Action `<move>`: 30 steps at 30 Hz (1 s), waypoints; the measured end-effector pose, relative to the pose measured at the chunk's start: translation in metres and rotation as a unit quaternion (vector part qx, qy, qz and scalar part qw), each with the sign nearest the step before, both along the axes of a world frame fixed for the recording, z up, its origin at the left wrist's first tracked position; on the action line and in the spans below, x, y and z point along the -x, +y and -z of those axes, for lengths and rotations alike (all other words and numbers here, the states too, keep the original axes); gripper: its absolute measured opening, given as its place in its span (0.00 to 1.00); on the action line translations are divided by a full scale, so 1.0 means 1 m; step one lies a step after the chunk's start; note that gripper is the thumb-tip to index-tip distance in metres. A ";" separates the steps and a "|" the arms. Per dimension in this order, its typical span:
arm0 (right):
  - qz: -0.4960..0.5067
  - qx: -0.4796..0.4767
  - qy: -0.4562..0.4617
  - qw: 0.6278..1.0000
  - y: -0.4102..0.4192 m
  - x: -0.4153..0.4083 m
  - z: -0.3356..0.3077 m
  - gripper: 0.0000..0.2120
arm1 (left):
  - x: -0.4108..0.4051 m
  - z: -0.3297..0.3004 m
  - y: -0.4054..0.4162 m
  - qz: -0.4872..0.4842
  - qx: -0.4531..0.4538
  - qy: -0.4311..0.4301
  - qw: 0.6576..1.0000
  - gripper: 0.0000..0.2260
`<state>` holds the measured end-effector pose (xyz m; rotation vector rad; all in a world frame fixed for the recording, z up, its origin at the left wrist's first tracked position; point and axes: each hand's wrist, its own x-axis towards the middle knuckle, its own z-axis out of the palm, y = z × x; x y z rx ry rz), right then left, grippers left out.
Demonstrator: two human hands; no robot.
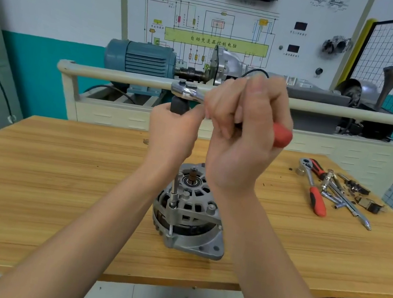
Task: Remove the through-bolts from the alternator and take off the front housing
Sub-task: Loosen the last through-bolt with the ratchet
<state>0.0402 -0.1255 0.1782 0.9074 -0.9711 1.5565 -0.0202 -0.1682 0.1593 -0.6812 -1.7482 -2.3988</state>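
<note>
Alternator stands pulley-end down near the counter front edge, grey finned housing up, shaft stub and bearing exposed on top. Nothing clamps it: a hard pull could tip or spin it. Ratchet sits high on a long extension, socket seated on a through-bolt at the rim; a tilted extension could slip off and round the head. Right hand wraps the red handle; left hand grips the dark adapter beneath the head.
</note>
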 end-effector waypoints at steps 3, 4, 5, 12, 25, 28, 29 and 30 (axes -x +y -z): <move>-0.093 0.040 0.001 0.995 0.010 0.002 -0.001 0.17 | 0.001 0.002 -0.003 0.011 0.026 0.019 0.999 0.17; -0.146 0.061 -0.011 0.987 0.017 0.003 -0.003 0.19 | 0.001 0.002 -0.005 0.029 0.037 0.028 0.999 0.17; -0.197 0.083 -0.034 0.976 0.025 0.005 -0.005 0.20 | 0.001 0.001 -0.007 0.055 0.043 0.036 0.997 0.17; -0.491 0.241 -0.158 0.822 0.063 0.030 -0.011 0.21 | 0.014 -0.009 -0.022 0.407 0.115 0.039 0.905 0.16; -0.051 -0.002 -0.008 0.999 0.011 0.000 -0.001 0.13 | -0.001 -0.004 -0.001 0.023 0.028 -0.030 0.999 0.18; -0.069 0.008 0.014 0.998 0.012 0.001 0.001 0.16 | -0.001 -0.001 0.000 0.013 0.034 -0.012 0.999 0.18; -0.114 0.027 0.001 0.993 0.017 0.002 0.000 0.18 | -0.001 -0.001 -0.002 0.027 0.039 -0.005 0.999 0.18; -0.166 0.048 -0.019 0.985 0.023 0.004 -0.002 0.19 | 0.001 -0.001 -0.005 0.053 0.046 0.002 0.998 0.18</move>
